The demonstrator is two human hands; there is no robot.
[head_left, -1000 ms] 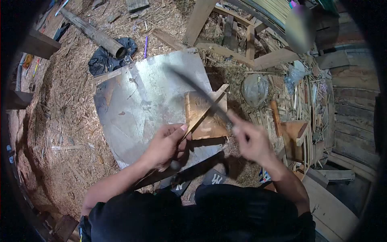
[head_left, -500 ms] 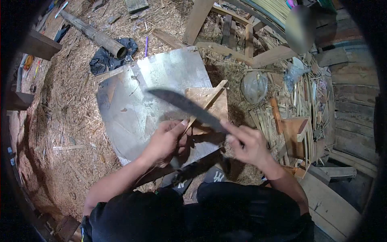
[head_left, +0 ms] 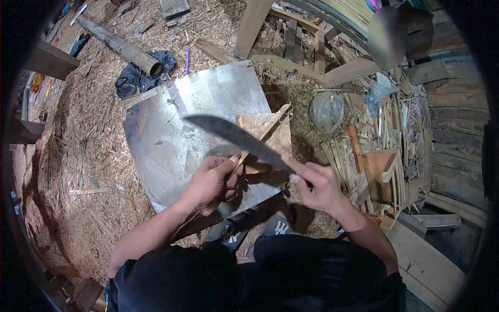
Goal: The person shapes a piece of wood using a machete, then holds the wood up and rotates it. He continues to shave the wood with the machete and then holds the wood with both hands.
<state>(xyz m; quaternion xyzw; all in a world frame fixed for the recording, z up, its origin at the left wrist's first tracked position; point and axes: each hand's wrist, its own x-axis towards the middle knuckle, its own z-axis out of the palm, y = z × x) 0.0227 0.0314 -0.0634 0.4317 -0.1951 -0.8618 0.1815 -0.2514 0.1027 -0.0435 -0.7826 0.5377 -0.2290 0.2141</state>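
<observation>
A narrow wooden strip (head_left: 271, 127) runs diagonally up to the right, its lower end pinched in my left hand (head_left: 210, 182). My right hand (head_left: 318, 186) is wrapped round the handle of a large knife (head_left: 234, 136), with the index finger stretched along it. The dark, curved blade points up to the left and crosses over the strip. Beneath both lies a small wooden board (head_left: 254, 122) on a grey metal-looking sheet (head_left: 208, 96). The knife's handle is mostly hidden by my fingers.
A hollow pole (head_left: 122, 47) ends on a black plastic bag (head_left: 132, 80) at the upper left. Wooden framing (head_left: 296, 67) stands beyond the sheet. On the right are a clear plastic bag (head_left: 327, 112), thin strips and a wooden block (head_left: 378, 177). Shavings cover the ground.
The knife has shifted slightly left over the strip, and its blade looks sharper. Both hands keep their grips and have barely moved.
</observation>
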